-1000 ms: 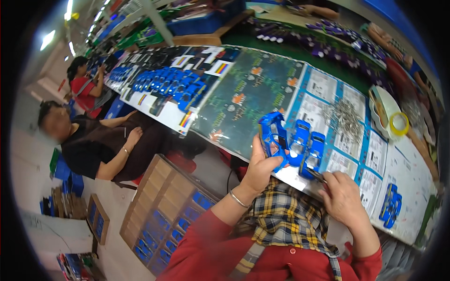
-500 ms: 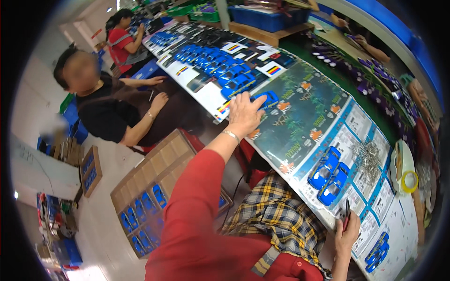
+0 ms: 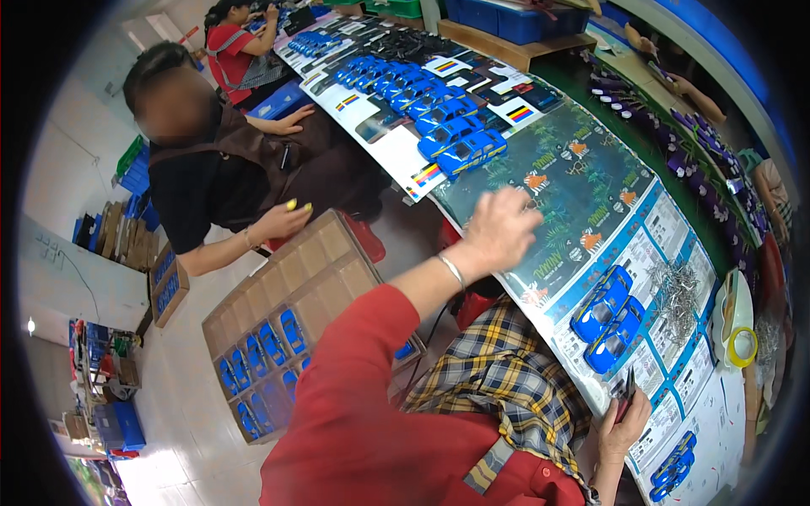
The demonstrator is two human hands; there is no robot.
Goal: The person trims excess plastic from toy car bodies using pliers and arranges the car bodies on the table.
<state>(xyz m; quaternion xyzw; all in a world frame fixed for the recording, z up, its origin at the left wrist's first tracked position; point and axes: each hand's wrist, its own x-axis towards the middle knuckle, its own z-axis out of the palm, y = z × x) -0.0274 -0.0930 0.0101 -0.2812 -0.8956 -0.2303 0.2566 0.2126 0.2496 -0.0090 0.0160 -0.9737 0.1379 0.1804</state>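
My left hand (image 3: pixel 504 229) is over the dark green patterned mat (image 3: pixel 561 190). It is blurred, with its fingers loosely apart and nothing visible in them. Beyond it, a blue toy car body (image 3: pixel 474 153) lies at the near end of a row of similar blue car bodies (image 3: pixel 415 97). At the table's near right edge my right hand (image 3: pixel 623 430) is closed around a small tool (image 3: pixel 625 403) with dark pointed jaws and a red handle. Two blue car bodies (image 3: pixel 609 325) lie side by side just beyond that tool. Beside them is a pile of small silvery metal parts (image 3: pixel 677 299).
A divided brown tray (image 3: pixel 278 287) with blue car bodies stands at lower left. Another person (image 3: pixel 211 160) sits across the table's left edge. More car bodies (image 3: pixel 673 466) lie near my right wrist. A yellow tape roll (image 3: pixel 742 347) is at the far right.
My left hand has let go of the blue car body at the row's end and moved right and toward me. The tool's jaws look wider apart. The seated person's near arm has lowered.
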